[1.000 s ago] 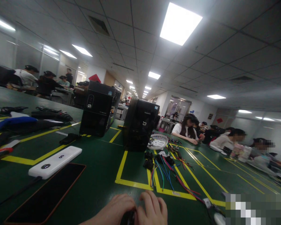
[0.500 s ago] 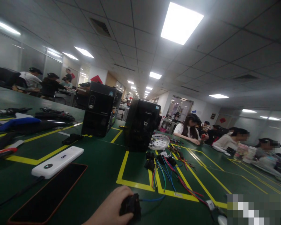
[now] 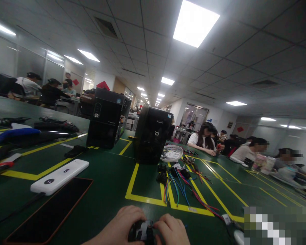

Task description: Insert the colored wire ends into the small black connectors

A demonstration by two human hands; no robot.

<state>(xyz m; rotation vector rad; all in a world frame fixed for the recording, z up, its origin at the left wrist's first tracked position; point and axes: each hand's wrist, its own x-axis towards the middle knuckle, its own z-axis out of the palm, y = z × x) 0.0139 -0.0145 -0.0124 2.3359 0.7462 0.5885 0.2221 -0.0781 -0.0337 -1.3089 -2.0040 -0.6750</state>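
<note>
Low in the middle, my left hand (image 3: 122, 223) is closed round a small black plastic part (image 3: 144, 231) with a pale patch on top. My right hand (image 3: 172, 228) grips the same part from the other side, its fingers bent over it. A short bit of blue wire shows just beyond the right fingers. The part's underside and the thumbs are mostly hidden or cut off by the lower edge. Beyond the hands, similar black pieces (image 3: 162, 174) lie with loose coloured wires (image 3: 177, 187) on the green table (image 3: 104, 190).
Two black computer towers (image 3: 103, 119) stand at the back, near a white basket (image 3: 172, 153). On the left lie a phone (image 3: 53, 207), a white power strip (image 3: 60, 177) and tools with blue (image 3: 16, 135) and red handles. Yellow tape marks the table; several people sit around.
My right hand has come in from outside the picture and taken hold of the black part beside my left hand. The blue wire is now mostly covered. The view has shifted slightly.
</note>
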